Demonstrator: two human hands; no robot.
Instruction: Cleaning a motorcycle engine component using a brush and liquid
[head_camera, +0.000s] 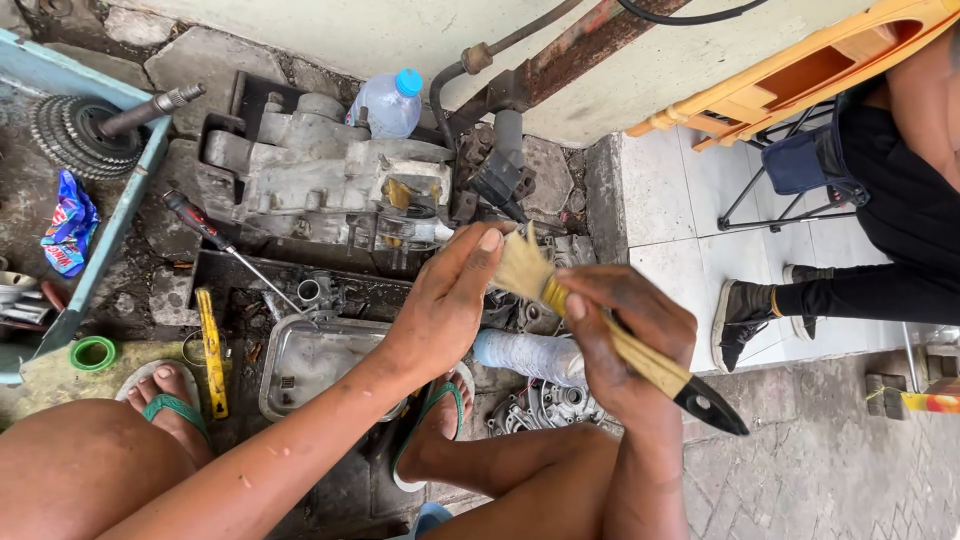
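A: What are the hands doing?

B: The right hand (625, 335) is closed around the handle of a brush (600, 325), gripping it near the bristles. The left hand (450, 295) is open, its fingers spread against the bristle tips. The brush sits between both hands, above the knees, near the middle of the scene.

A: How far along does the work look?

B: Partway, I'd judge. The engine case (320, 175) lies grimy on the floor at the far side, and smaller metal parts (545, 405) lie just below the hands. The tray (310, 365) near the left foot looks mostly bare. The bristles are not touching any part right now, so cleaning seems left to do.

A: Counts?

B: One brush, one tray, one engine case. Two plastic bottles: one upright with a blue cap (388, 103) at the far wall, one lying down (530, 357) under the hands. One screwdriver (215, 240), one yellow tool (211, 350), one green tape roll (92, 353), one sprocket cluster (70, 135) far left. Another person's shoe (738, 320) shows at right.
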